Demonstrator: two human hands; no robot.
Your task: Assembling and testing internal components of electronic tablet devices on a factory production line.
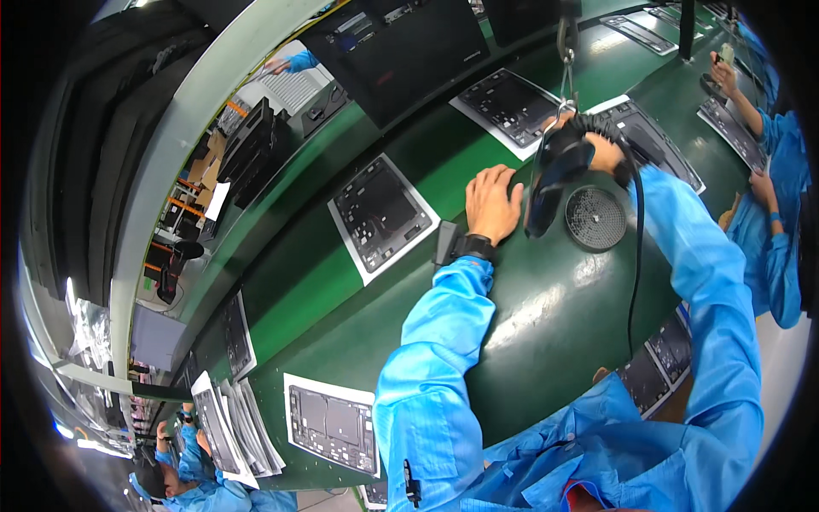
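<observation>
My left hand [493, 205] lies on the green bench top with its fingers stretched out and nothing in them; a black band is round its wrist. A black corded tool [559, 179] hangs on a metal hook to its right, and its exact kind is hard to make out. My right hand [607, 154] is closed round the upper part of that tool, its fingers partly hidden behind it. Just below sits a round grey tray [595, 218] full of small holes. Beyond the tool lies a flat black device panel [653, 145] on a white sheet, partly covered by my right arm.
More device panels [382, 213] lie on white sheets along the green strip, another panel [509, 107] at the far side. One panel [333, 424] is near left, beside a stack of sheets [247, 427]. Co-workers in blue [776, 162] work at right and lower left. A cable [638, 264] hangs down.
</observation>
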